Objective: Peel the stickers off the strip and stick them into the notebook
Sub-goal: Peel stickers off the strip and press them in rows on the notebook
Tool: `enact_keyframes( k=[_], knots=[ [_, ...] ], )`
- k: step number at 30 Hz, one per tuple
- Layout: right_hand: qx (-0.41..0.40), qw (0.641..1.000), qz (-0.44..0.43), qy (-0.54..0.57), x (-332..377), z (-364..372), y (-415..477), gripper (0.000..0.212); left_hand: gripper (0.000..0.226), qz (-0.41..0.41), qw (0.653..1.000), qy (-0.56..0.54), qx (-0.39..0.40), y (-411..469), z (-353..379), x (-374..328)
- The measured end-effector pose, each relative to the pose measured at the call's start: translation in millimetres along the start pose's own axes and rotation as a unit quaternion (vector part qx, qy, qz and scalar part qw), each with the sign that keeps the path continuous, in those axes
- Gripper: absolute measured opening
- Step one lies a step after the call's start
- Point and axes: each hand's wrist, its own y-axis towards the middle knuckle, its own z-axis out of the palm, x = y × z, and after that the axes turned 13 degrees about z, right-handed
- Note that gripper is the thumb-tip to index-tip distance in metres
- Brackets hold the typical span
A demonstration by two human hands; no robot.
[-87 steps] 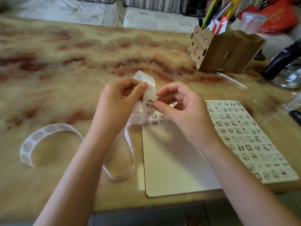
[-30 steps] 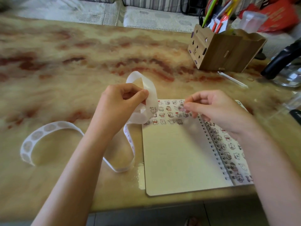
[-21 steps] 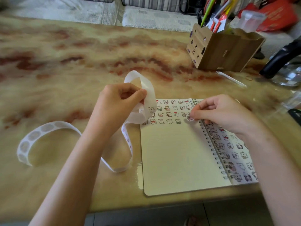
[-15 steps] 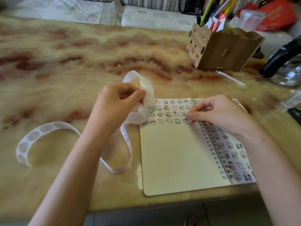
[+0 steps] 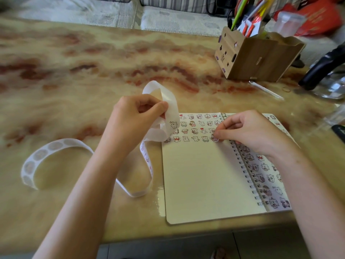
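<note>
1. Pinching the sticker strip (image 5: pixel 172 104) between thumb and fingers, the left hand (image 5: pixel 134 118) is holding it looped beside the open notebook (image 5: pixel 205 174).
2. The right hand (image 5: pixel 250 131) is pinching a sticker (image 5: pixel 215 139) down onto the left page.

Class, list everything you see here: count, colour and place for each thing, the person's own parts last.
table: one, beige with red marbling, under everything.
strip: one, white, looping across the table's left half.
notebook: one, cream pages, open at the near edge.
sticker: one, pinkish, lowest row on the left page.
pen holder: one, brown wood, far right.
pens: several, mixed colours, in the pen holder.
left grip: one, pinching the strip.
right grip: one, pinching the sticker.
</note>
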Motion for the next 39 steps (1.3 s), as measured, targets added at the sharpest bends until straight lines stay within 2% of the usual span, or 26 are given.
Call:
enact_keyframes(
  k=[23,27,31,36,39],
  knots=[
    [-0.050,0.997,-0.020,-0.057,-3,7,4,0.010,0.015,0.001,1.000,0.000,0.002,0,0,0],
    [-0.076,0.994,-0.037,-0.076,-6,8,5,0.016,0.015,0.000,1.000,0.000,0.002,0,1,1],
    [-0.091,0.993,-0.019,-0.077,-7,6,6,0.034,0.015,-0.006,1.000,-0.004,-0.001,1,1,1],
    [-0.055,0.997,-0.016,-0.051,-10,1,9,0.016,0.014,-0.008,1.000,-0.004,0.000,0,1,0],
    [-0.055,0.998,-0.016,-0.041,-11,1,8,0.015,0.014,-0.009,1.000,-0.006,-0.001,0,1,0]
  ],
)
